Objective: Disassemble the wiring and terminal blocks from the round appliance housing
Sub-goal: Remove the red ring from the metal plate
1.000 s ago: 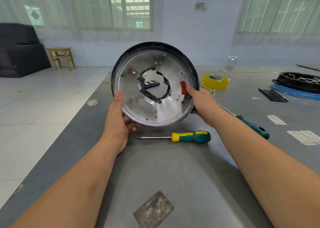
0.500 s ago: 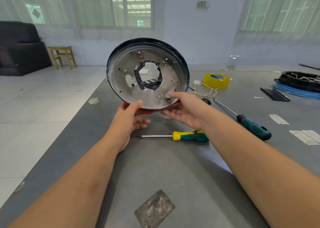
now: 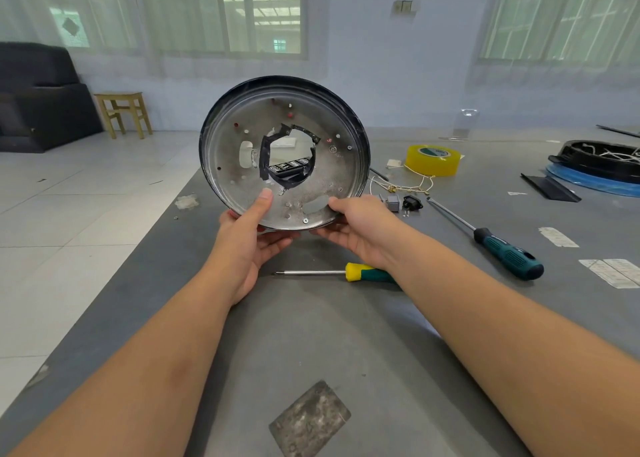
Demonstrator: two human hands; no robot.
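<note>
I hold the round appliance housing (image 3: 332,176) upright above the grey table, its silver inner plate facing me, with a dark rim and a jagged taped hole in the middle. My left hand (image 3: 249,238) grips its lower edge, thumb on the plate. My right hand (image 3: 356,228) grips the lower right edge, thumb on the rim. Loose white wires with brass terminals (image 3: 401,186), a small grey block (image 3: 393,203) and a black switch part (image 3: 412,203) lie on the table to the right of the housing.
A yellow-green screwdriver (image 3: 360,272) lies under my right wrist. A long dark-green screwdriver (image 3: 498,245) lies to the right. Farther back sit a yellow tape roll (image 3: 433,160) and a black round part on a blue ring (image 3: 595,169). A metal patch (image 3: 308,418) lies near me.
The housing has been turned in my hands over the last second. Both hands shifted from its sides to its lower edge, and the red part seen near my right thumb is out of sight.
</note>
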